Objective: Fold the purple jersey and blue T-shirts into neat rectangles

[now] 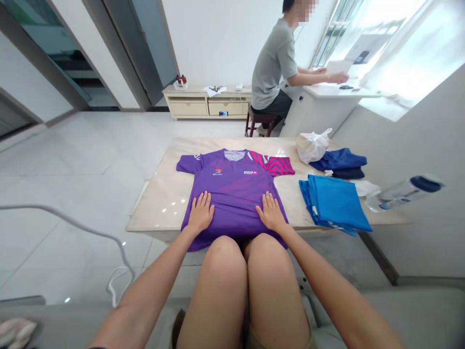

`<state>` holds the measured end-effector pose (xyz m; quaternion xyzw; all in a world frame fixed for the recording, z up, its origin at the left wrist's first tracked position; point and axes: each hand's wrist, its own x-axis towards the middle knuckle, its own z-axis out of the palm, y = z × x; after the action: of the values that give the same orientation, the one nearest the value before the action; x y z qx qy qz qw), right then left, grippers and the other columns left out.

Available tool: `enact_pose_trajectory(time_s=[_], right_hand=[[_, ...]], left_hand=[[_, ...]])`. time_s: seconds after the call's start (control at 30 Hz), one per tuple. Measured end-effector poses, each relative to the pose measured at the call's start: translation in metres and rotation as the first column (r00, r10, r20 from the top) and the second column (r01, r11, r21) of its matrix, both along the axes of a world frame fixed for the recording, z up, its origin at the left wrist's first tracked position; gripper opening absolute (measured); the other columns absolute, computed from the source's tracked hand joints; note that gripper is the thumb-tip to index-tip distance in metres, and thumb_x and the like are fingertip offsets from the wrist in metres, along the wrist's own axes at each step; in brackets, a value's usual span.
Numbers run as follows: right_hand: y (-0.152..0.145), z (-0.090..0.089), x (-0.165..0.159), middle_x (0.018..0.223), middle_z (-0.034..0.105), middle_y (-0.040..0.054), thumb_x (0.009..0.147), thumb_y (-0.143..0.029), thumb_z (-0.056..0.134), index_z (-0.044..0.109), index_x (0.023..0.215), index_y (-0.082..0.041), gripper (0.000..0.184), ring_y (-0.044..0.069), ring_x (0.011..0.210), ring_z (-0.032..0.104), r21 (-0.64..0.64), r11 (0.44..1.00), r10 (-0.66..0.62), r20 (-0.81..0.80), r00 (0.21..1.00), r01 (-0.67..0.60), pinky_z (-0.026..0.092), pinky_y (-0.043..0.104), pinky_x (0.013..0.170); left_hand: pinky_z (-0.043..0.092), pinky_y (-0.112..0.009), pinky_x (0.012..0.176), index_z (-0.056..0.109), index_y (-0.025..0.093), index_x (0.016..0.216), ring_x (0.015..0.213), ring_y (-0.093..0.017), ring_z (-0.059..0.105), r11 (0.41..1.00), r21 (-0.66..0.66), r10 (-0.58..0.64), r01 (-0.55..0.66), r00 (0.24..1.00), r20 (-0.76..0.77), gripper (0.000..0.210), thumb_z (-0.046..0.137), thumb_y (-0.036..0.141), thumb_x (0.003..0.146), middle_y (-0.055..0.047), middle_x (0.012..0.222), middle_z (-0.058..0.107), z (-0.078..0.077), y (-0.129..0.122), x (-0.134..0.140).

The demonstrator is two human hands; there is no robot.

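Across the pale tabletop [156, 208] lies a purple shirt [234, 194], front up beneath the left hand [200, 213] and right hand [271, 213], its hem hanging over the near edge. Both hands rest flat near its two sides, fingers a little spread and pinching nothing, probably to steady it; folded blue garments [337, 201] sit right of the right hand, seemingly leaving the shirt room.

The purple short-sleeved fabric jersey [234, 206] has one sleeve [281, 166] in wavy hot pink and purple stripes. The folded cloth stack [337, 201] is bright blue; the crumpled cloth pile [343, 159] is royal blue over navy. The thin plastic bag [311, 147] is translucent white, the clear cylindrical bottle [394, 196] navy-capped, the glossy rectangular worktop [156, 208] pale beige.
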<state>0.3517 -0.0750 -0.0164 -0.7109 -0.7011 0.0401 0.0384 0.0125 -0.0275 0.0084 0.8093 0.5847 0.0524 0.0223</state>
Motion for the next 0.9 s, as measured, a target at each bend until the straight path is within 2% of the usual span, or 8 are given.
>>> enact_pose_trajectory(time_s=[0.1,0.17,0.23,0.33,0.43,0.5,0.73,0.9], right_hand=[[-0.018,0.024,0.006,0.174,0.039,0.0257,0.112,-0.051,0.040,0.046,0.165,-0.004,0.071,0.037,0.160,0.041,-0.072,0.996,0.051,0.021,0.998,-0.050,0.035,0.050,0.130],[-0.016,0.040,0.011,0.162,0.055,0.0256,0.112,-0.044,0.042,0.058,0.155,-0.008,0.058,0.036,0.146,0.056,-0.081,0.995,0.059,0.017,0.998,-0.058,0.044,0.047,0.122],[-0.010,0.048,0.012,0.154,0.062,0.0245,0.112,-0.036,0.039,0.061,0.151,-0.009,0.052,0.034,0.139,0.060,-0.036,0.999,0.029,-0.003,1.000,-0.029,0.047,0.045,0.117],[-0.003,0.039,0.005,0.166,0.052,0.0234,0.113,-0.035,0.037,0.052,0.160,-0.006,0.058,0.033,0.153,0.049,0.016,1.000,-0.022,-0.033,0.999,0.023,0.040,0.046,0.126],[-0.001,0.015,-0.005,0.178,0.035,0.0180,0.113,-0.041,0.036,0.043,0.169,-0.009,0.065,0.032,0.166,0.030,0.072,0.997,-0.036,-0.028,0.999,0.038,0.026,0.052,0.134],[0.002,0.002,-0.008,0.181,0.030,0.0147,0.113,-0.043,0.033,0.040,0.172,-0.012,0.067,0.031,0.169,0.025,0.114,0.993,-0.036,-0.020,0.999,0.039,0.022,0.053,0.136],[0.033,-0.003,-0.006,0.181,0.030,0.0131,0.113,-0.044,0.032,0.040,0.172,-0.012,0.068,0.030,0.168,0.027,0.119,0.992,-0.031,-0.014,0.999,0.032,0.020,0.052,0.137],[0.040,-0.006,-0.007,0.180,0.032,0.0133,0.113,-0.044,0.032,0.042,0.171,-0.012,0.067,0.030,0.168,0.028,0.144,0.989,-0.037,-0.008,0.999,0.037,0.020,0.051,0.137]], left_hand=[[0.032,-0.055,0.132,0.055,0.016,0.161,0.155,-0.034,0.049,1.000,0.020,-0.020,0.021,1.000,-0.024,0.057,0.038,0.037,0.111,-0.017,0.168,0.053,0.015,-0.027,-0.007],[0.040,-0.056,0.126,0.066,0.016,0.149,0.141,-0.035,0.060,0.998,0.040,-0.042,0.044,0.999,-0.027,0.051,0.039,0.038,0.111,-0.019,0.152,0.067,0.026,-0.032,-0.010],[0.045,-0.054,0.121,0.069,0.016,0.143,0.133,-0.034,0.065,0.997,0.058,-0.053,0.052,0.999,0.003,0.048,0.038,0.037,0.112,-0.019,0.143,0.072,0.033,-0.030,-0.014],[0.042,-0.053,0.127,0.063,0.017,0.152,0.146,-0.032,0.058,0.998,0.051,-0.043,0.040,0.997,0.069,0.051,0.038,0.033,0.110,-0.017,0.158,0.063,0.028,-0.020,-0.021],[0.032,-0.055,0.134,0.056,0.019,0.161,0.160,-0.031,0.045,0.998,0.055,-0.041,0.036,0.994,0.101,0.057,0.039,0.031,0.109,-0.013,0.171,0.051,0.011,-0.012,-0.028],[0.030,-0.055,0.136,0.054,0.022,0.163,0.162,-0.029,0.043,0.997,0.075,-0.043,0.034,0.992,0.117,0.058,0.038,0.030,0.108,-0.010,0.173,0.048,0.001,-0.007,-0.030],[0.031,-0.056,0.136,0.055,0.021,0.163,0.160,-0.029,0.046,0.997,0.075,0.008,-0.018,0.991,0.135,0.058,0.037,0.030,0.109,-0.010,0.172,0.050,-0.001,0.021,-0.025],[0.031,-0.055,0.136,0.056,0.018,0.161,0.159,-0.030,0.047,0.995,0.090,0.017,-0.030,0.991,0.133,0.057,0.038,0.029,0.108,-0.011,0.171,0.051,-0.003,0.032,-0.021]])
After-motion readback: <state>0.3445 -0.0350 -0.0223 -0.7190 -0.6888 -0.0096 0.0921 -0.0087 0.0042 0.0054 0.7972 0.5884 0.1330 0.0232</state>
